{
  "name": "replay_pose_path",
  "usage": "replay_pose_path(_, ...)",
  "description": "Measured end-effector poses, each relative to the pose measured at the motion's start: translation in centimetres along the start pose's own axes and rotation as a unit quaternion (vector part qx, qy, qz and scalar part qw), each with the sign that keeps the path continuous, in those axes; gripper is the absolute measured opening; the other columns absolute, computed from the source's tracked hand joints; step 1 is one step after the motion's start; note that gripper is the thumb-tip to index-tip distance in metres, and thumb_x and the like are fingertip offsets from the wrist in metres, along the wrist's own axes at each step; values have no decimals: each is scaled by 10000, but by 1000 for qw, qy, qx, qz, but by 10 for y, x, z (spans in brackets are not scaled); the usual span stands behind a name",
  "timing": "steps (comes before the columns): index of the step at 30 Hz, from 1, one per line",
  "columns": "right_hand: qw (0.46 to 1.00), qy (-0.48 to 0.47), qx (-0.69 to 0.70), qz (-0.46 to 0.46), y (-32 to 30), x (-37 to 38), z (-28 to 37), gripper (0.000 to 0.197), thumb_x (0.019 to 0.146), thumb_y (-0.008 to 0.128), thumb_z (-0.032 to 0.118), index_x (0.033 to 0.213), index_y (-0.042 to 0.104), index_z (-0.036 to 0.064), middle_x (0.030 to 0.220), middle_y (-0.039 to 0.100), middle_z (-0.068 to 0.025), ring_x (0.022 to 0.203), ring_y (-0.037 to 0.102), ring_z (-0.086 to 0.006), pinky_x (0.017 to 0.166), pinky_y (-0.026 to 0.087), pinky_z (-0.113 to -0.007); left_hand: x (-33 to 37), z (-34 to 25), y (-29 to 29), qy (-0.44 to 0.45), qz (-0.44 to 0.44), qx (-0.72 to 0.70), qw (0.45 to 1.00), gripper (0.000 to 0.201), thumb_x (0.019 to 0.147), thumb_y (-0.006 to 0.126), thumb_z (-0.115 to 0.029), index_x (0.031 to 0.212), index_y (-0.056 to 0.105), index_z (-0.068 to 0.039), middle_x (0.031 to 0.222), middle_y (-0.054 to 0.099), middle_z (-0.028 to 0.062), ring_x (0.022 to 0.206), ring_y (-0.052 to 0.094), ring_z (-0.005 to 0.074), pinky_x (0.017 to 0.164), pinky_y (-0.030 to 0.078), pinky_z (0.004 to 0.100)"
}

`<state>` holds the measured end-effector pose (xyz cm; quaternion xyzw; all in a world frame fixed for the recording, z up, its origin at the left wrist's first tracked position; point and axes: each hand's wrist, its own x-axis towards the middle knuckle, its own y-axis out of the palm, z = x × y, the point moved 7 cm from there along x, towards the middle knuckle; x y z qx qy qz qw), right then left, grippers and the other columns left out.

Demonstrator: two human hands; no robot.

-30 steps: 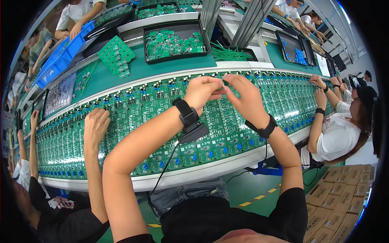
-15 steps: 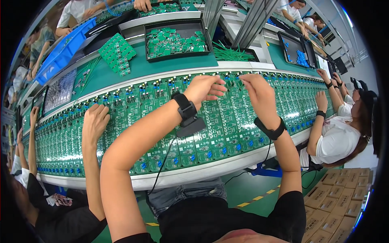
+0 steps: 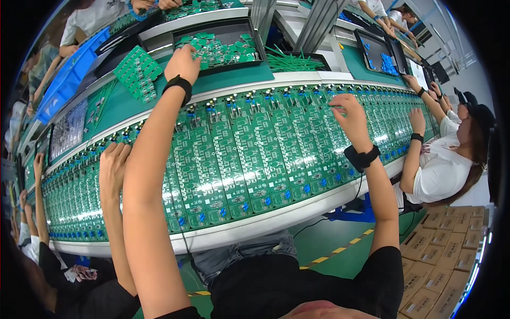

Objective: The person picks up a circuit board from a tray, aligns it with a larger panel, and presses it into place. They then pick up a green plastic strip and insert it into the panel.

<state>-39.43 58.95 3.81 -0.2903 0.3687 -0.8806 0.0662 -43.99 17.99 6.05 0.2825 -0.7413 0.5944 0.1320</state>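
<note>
My left hand (image 3: pixel 182 66) is at the near left corner of a black tray (image 3: pixel 264 52) heaped with small green circuit boards (image 3: pixel 223 52). Its fingers are bent in among them, and whatever lies between the fingertips is hidden. Above a long row of green circuit boards (image 3: pixel 249 159) hangs my right hand (image 3: pixel 349 112). Its thumb and forefinger are pinched together, and anything between them is too small to name. Along their far edge the long boards carry small upright parts, with blue parts near the other edge. Black bands circle both my wrists.
Beside the tray lie a green board panel (image 3: pixel 137 72) and a bin of green strips (image 3: pixel 295 61). A blue bin (image 3: pixel 69 80) stands far left. A co-worker's hand (image 3: pixel 113 165) is close to my left arm. Another person (image 3: pixel 451 170) works at right. Cartons (image 3: pixel 441 255) are stacked lower right.
My left hand has moved from over the row of boards, left and away from me, to the tray. My right hand has shifted slightly right, still pinched. The view has turned slightly.
</note>
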Motion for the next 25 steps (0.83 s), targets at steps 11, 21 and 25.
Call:
replay_pose_path(11,978,-81,-192,25,21,9,10,198,713,635,28,899,586,80,857,583,-78,796,582,-243,664,477,-338,8,13,33,-61,171,-66,981,220,747,658,-246,932,625,-131,807,641,80,811,614,255,716,475,363)
replay_pose_path(21,967,-103,-220,82,30,25,4,195,691,645,51,872,585,91,857,599,-69,820,574,-267,693,470,-360,6,9,11,-19,-16,-141,990,135,776,608,-176,892,653,-124,838,597,92,817,584,274,726,461,385)
replay_pose_path(25,953,-99,-254,135,33,31,1,195,689,641,45,872,584,82,904,608,-81,861,578,-261,733,475,-358,6,10,13,-13,-17,-162,987,201,782,599,-179,975,646,-145,857,571,144,857,564,291,770,450,374)
